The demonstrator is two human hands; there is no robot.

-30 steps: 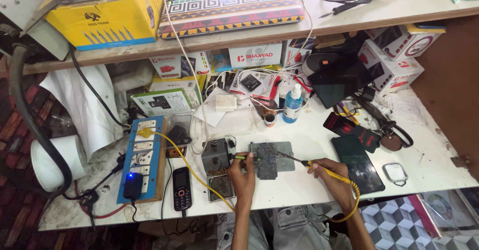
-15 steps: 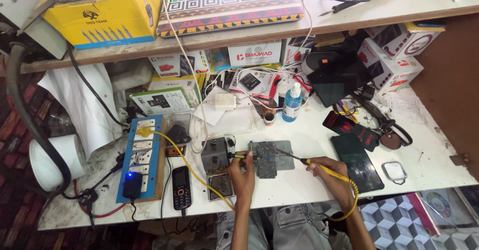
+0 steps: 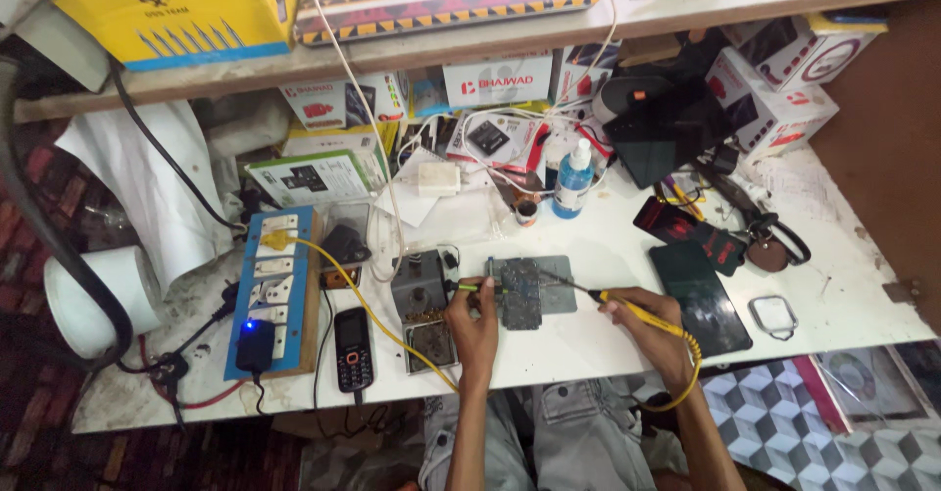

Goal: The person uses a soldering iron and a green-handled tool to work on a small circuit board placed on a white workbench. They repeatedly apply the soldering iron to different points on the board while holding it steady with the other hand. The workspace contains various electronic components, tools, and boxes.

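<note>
— How far along does the work look?

— Mid-job, I'd judge. The circuit board [image 3: 520,293] lies flat on a grey plate [image 3: 561,295] just below the centre of the frame, and the yellow soldering iron [image 3: 627,307] has its tip down at the board's right edge. Nothing shows whether any joint is finished; it's too small to tell.

— And the hands?

— The right hand [image 3: 659,339], lower right of centre, is closed around the iron's handle, just right of the board. The left hand [image 3: 473,317] sits at the board's left edge, fingers pinched on a thin green-tipped tool [image 3: 470,286] that points toward the board.

— Anything close by?

— A small grey box [image 3: 420,280] just left of that hand, and a black keypad phone [image 3: 352,348] further left.
</note>
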